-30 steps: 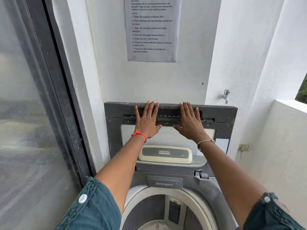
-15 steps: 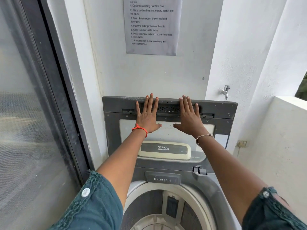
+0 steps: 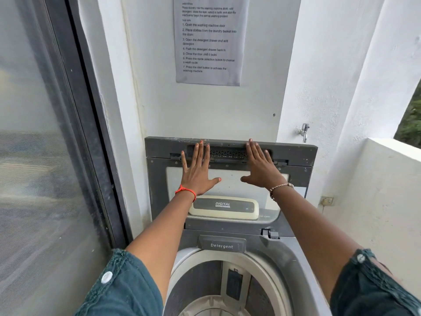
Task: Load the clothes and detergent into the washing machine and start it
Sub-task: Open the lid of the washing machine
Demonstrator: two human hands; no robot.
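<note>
A grey top-loading washing machine (image 3: 293, 265) stands below me with its folding lid (image 3: 159, 190) raised upright against the wall. My left hand (image 3: 197, 173) and my right hand (image 3: 262, 169) lie flat on the lid's inner face, fingers spread, holding nothing. Under the lid sits a cream panel marked DIGITAL (image 3: 224, 207). A grey flap labelled Detergent (image 3: 222, 245) is shut at the back of the opening. The drum (image 3: 205, 290) is open below; no clothes show in it.
A printed instruction sheet (image 3: 208, 42) hangs on the white wall above. A sliding glass door (image 3: 45, 156) with a dark frame runs along the left. A tap (image 3: 304, 132) juts from the wall at right, beside a low white parapet (image 3: 387, 190).
Both hands have slid a little higher on the raised lid, fingertips now near its top edge. The view has tilted slightly.
</note>
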